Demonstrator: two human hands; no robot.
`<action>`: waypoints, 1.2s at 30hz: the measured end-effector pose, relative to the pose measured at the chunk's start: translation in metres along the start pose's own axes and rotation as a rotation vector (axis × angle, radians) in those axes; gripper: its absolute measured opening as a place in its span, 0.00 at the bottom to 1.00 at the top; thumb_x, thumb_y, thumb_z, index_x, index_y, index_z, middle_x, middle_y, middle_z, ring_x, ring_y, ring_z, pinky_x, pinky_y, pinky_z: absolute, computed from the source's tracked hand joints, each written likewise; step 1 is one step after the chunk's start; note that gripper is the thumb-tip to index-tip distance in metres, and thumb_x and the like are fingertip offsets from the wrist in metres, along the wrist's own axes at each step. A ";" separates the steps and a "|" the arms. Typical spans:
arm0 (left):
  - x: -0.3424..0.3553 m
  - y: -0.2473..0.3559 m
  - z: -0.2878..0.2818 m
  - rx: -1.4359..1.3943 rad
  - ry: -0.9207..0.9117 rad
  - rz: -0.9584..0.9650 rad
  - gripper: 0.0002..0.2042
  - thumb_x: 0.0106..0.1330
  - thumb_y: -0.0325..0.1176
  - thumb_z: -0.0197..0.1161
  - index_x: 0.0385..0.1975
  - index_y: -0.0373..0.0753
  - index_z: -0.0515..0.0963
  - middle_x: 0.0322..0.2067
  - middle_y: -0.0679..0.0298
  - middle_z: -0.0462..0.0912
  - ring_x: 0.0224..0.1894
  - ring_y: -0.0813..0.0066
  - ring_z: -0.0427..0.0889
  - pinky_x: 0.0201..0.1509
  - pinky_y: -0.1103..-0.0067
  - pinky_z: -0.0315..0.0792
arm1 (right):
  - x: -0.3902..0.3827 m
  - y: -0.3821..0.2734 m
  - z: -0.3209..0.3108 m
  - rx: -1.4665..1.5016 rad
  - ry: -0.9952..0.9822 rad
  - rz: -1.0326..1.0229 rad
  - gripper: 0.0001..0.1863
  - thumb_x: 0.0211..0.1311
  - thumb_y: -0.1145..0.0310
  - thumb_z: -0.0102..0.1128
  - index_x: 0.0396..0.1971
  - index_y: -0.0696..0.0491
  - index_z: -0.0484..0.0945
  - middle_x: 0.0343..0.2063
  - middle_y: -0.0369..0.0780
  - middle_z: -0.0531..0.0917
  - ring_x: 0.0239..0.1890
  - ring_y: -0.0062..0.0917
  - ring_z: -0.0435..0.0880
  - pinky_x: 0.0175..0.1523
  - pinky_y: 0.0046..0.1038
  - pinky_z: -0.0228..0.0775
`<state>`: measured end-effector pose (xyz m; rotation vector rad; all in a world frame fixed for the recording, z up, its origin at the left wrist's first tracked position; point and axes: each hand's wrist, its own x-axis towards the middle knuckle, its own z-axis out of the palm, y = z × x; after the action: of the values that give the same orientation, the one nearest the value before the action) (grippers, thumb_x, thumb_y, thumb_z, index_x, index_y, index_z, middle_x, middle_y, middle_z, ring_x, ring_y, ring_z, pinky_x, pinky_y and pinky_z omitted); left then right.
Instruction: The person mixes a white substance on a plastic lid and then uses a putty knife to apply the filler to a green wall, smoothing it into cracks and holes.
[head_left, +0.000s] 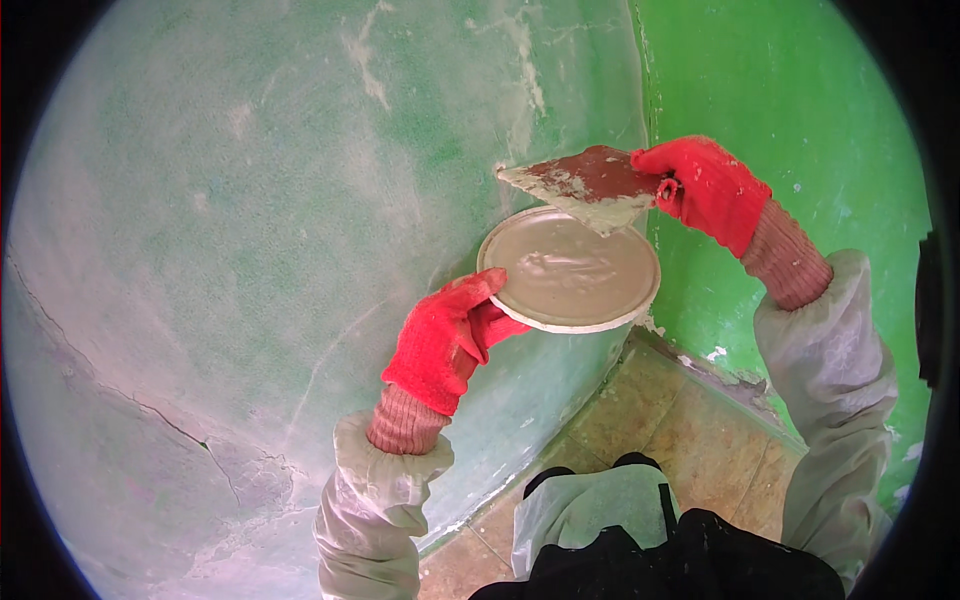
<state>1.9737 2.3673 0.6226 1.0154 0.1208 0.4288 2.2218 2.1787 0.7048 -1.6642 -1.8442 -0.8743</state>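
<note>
My left hand [436,338], in a red coated work glove, grips the near left edge of a round bucket lid [572,328]. Pale, smooth paste [566,268] covers the lid, with a ridged patch in its middle. In my right hand [712,192], also red-gloved, is a putty knife [598,172] with a wide, reddish-brown blade smeared with paste. The blade is over the lid's far edge, its left corner close to the wall; whether it touches the wall or the lid I cannot tell. My fingers hide the knife's handle.
A patchy pale-green wall [230,230] with a crack [165,420] fills the left. It meets a bright green wall [800,90] in a corner behind the lid. Below lies a tiled floor [700,440], with chipped plaster [735,385] along the right wall's foot.
</note>
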 end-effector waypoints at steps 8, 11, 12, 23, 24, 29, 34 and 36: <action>-0.001 0.002 -0.008 0.006 -0.036 0.032 0.17 0.66 0.32 0.56 0.49 0.25 0.70 0.45 0.51 0.78 0.47 0.63 0.79 0.53 0.72 0.75 | 0.046 -0.012 -0.019 0.468 -0.086 0.233 0.12 0.59 0.81 0.53 0.44 0.62 0.75 0.37 0.43 0.80 0.37 0.23 0.80 0.44 0.21 0.75; -0.002 0.001 -0.004 0.008 -0.034 0.041 0.17 0.66 0.32 0.56 0.49 0.25 0.70 0.45 0.51 0.78 0.46 0.62 0.80 0.52 0.72 0.75 | 0.061 -0.010 -0.020 0.573 -0.092 0.281 0.12 0.62 0.80 0.52 0.46 0.63 0.73 0.40 0.44 0.79 0.40 0.26 0.80 0.51 0.24 0.75; -0.002 0.002 -0.003 0.007 -0.041 0.042 0.17 0.66 0.32 0.56 0.49 0.25 0.70 0.45 0.51 0.78 0.46 0.62 0.80 0.52 0.72 0.75 | 0.064 -0.010 -0.020 0.620 -0.084 0.283 0.13 0.63 0.79 0.51 0.47 0.63 0.72 0.42 0.44 0.78 0.40 0.26 0.80 0.52 0.25 0.75; 0.002 0.000 -0.010 -0.006 -0.032 0.000 0.17 0.66 0.32 0.56 0.48 0.25 0.71 0.44 0.53 0.78 0.47 0.64 0.79 0.54 0.72 0.74 | 0.072 -0.006 -0.014 1.106 0.008 0.099 0.17 0.61 0.68 0.58 0.48 0.59 0.74 0.40 0.42 0.79 0.42 0.26 0.79 0.50 0.26 0.73; 0.004 -0.001 -0.009 -0.007 -0.038 -0.002 0.17 0.66 0.32 0.56 0.48 0.25 0.71 0.44 0.53 0.78 0.47 0.64 0.79 0.54 0.72 0.74 | 0.068 -0.003 -0.017 0.916 0.024 -0.035 0.18 0.59 0.66 0.60 0.47 0.58 0.75 0.37 0.40 0.80 0.39 0.24 0.80 0.46 0.24 0.75; 0.000 0.004 -0.006 -0.016 0.025 -0.011 0.16 0.65 0.31 0.57 0.47 0.25 0.71 0.43 0.52 0.79 0.46 0.63 0.80 0.51 0.72 0.76 | 0.080 -0.053 -0.025 0.593 -0.101 0.572 0.13 0.57 0.76 0.57 0.43 0.55 0.79 0.37 0.38 0.82 0.45 0.22 0.79 0.46 0.24 0.71; 0.001 0.005 -0.004 0.008 0.045 -0.035 0.16 0.65 0.32 0.57 0.46 0.26 0.72 0.43 0.52 0.79 0.45 0.64 0.80 0.51 0.73 0.76 | 0.084 -0.042 -0.011 0.398 0.026 0.523 0.12 0.54 0.76 0.59 0.40 0.54 0.80 0.34 0.36 0.82 0.39 0.19 0.79 0.42 0.22 0.72; 0.001 0.004 -0.003 0.014 0.049 -0.043 0.16 0.65 0.32 0.57 0.46 0.26 0.72 0.43 0.53 0.79 0.45 0.64 0.80 0.51 0.73 0.76 | 0.084 -0.035 -0.008 0.390 0.059 0.428 0.12 0.54 0.76 0.59 0.39 0.52 0.81 0.33 0.37 0.83 0.37 0.19 0.80 0.42 0.21 0.72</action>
<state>1.9727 2.3717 0.6247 1.0149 0.1889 0.4143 2.1759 2.2273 0.7674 -1.6630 -1.4232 -0.3531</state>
